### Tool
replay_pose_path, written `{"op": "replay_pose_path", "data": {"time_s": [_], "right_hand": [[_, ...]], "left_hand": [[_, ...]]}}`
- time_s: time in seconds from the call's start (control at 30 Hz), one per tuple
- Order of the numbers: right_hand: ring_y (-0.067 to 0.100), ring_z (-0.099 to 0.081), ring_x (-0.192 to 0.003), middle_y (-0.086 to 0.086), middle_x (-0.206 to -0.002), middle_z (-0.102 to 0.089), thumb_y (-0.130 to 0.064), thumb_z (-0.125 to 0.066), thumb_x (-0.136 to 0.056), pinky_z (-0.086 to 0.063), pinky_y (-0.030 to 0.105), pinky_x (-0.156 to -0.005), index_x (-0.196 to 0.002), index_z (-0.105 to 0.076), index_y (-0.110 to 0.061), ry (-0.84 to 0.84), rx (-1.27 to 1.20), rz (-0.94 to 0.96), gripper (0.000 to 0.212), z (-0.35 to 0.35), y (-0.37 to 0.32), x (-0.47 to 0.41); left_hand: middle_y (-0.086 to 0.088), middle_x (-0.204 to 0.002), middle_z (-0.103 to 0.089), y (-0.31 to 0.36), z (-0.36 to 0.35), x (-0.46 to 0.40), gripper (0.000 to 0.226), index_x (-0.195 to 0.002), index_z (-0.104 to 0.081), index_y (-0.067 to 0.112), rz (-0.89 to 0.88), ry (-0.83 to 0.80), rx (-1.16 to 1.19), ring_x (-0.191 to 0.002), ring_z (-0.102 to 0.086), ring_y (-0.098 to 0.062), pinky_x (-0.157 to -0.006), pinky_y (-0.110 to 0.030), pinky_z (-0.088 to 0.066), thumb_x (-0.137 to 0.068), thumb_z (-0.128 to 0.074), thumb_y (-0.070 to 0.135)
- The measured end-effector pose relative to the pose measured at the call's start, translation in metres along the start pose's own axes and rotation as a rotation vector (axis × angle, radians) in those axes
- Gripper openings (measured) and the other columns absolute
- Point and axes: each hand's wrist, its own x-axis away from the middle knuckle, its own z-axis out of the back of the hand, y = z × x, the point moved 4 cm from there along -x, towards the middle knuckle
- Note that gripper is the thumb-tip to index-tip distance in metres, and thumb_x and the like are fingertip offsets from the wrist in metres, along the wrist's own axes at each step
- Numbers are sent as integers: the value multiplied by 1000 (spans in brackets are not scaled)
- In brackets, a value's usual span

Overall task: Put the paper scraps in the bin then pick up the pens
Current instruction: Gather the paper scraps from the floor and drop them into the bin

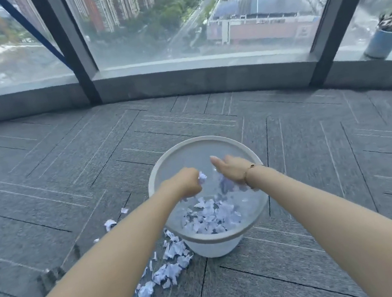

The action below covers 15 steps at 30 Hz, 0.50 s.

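Presently both hands hang over the mouth of the bin, which stands upright on the carpet with its opening facing up. The left hand is curled shut on a paper scrap; the right hand is loosening, fingers spreading, scraps dropping beneath it. Many paper scraps in the bin already lie at its bottom. A loose trail of scraps on the carpet runs lengthwise from the bin's near-left side towards the viewer. Advice: release low inside the rim, then gather the trail in fuller handfuls. No pens are visible.
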Motion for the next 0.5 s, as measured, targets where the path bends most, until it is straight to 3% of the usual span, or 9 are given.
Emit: {"op": "replay_pose_path", "data": {"time_s": [0.07,0.13,0.2,0.27,0.33,0.37,0.4,0.43,0.5], "right_hand": [[32,-55,-111,15,-135,-49,-63,-10,-91,-43,37,-83,-138,-39,-17,-85,5,-35,72,-5,4,2],[33,-47,-122,13,-145,-39,-60,-6,-92,-40,41,-94,-143,-33,-21,-118,-61,-69,69,-8,6,3],[31,-51,-114,15,-141,-46,-44,-14,-98,-43,43,-96,-137,-42,-14,-88,-69,-54,57,-6,4,2],[27,-54,-96,16,-130,-56,-18,-28,-99,-52,29,-80,-128,-51,-7,-22,2,-1,39,-1,-4,0],[20,-47,-83,14,-126,-60,-1,-34,-94,-44,9,-42,-124,-58,-6,21,61,39,39,1,-9,-1],[18,-45,-81,14,-125,-61,3,-35,-91,-32,6,-27,-122,-60,-6,30,91,52,40,2,-8,-2],[19,-47,-80,15,-124,-61,5,-36,-90,-30,8,-22,-120,-62,-5,44,107,67,40,1,-8,-5],[22,-52,-77,17,-120,-63,4,-39,-89,-31,9,-22,-116,-64,-3,69,102,88,38,1,-9,-7],[31,-64,-74,22,-107,-69,-4,-47,-90,-53,23,-46,-104,-68,3,160,51,127,26,2,-11,-12]], "left_hand": [[-13,-87,-64,3,-5,-3,19,-73,-51,10,-17,45,14,-82,-64,-31,-68,-37,-55,-88,-45,20],[-16,-102,-64,5,-7,-5,25,-83,-54,10,-3,112,-44,-94,-60,-32,-72,-35,-46,-88,-47,33],[-16,-116,-60,3,-10,-5,49,-106,-56,8,48,112,-90,-107,-55,-32,-83,-37,-44,-89,-39,51],[-17,-123,-55,-3,-13,-3,68,-116,-55,7,124,56,-106,-115,-51,-33,-93,-41,-41,-89,-24,61],[-20,-129,-50,-8,-15,-2,57,-123,-51,3,117,20,-92,-120,-45,-36,-100,-43,-38,-96,-22,45],[-20,-131,-48,-11,-16,-2,44,-126,-48,1,102,18,-51,-121,-42,-36,-101,-43,-37,-98,-26,26],[-20,-131,-48,-14,-16,-1,38,-127,-47,1,87,22,1,-121,-43,-35,-102,-40,-37,-94,-29,9],[-18,-131,-48,-16,-15,1,41,-128,-47,3,95,34,58,-121,-44,-33,-101,-38,-38,-90,-31,-1],[-17,-128,-51,-22,-13,3,41,-128,-48,7,69,89,116,-114,-54,-31,-91,-35,-44,-89,-36,-4]]}}
